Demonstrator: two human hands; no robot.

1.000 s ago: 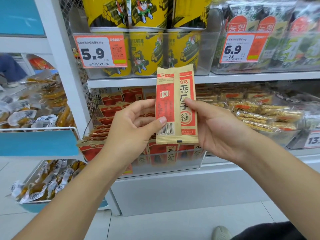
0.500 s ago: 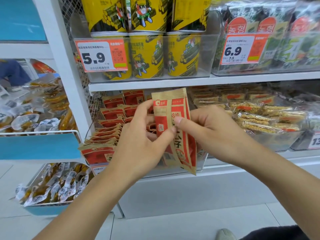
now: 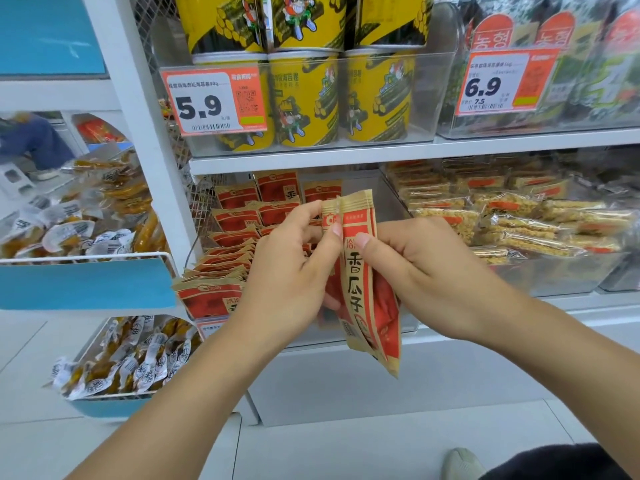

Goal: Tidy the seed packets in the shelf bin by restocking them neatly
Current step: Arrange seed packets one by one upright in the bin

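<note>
A small stack of tan-and-red seed packets (image 3: 360, 289) hangs edge-on between both hands, in front of the clear shelf bin (image 3: 410, 325). My left hand (image 3: 294, 265) pinches the stack's upper left edge with its thumb. My right hand (image 3: 426, 268) grips it from the right, thumb on the front. More seed packets (image 3: 225, 268) of the same kind stand in rows inside the bin, leaning forward at the left. The bin's right half is hidden behind the hands and the held stack.
Yellow snack cans (image 3: 304, 98) sit on the shelf above, behind price tags 5.9 (image 3: 214, 102) and 6.9 (image 3: 502, 83). Grain bars (image 3: 519, 223) fill the bin to the right. Wire baskets of wrapped snacks (image 3: 86, 220) hang on the left. A shoe (image 3: 462, 462) rests on the tiled floor.
The held packets dropped from chest height toward the bin and turned from face-on to edge-on. Both hands closed in around them.
</note>
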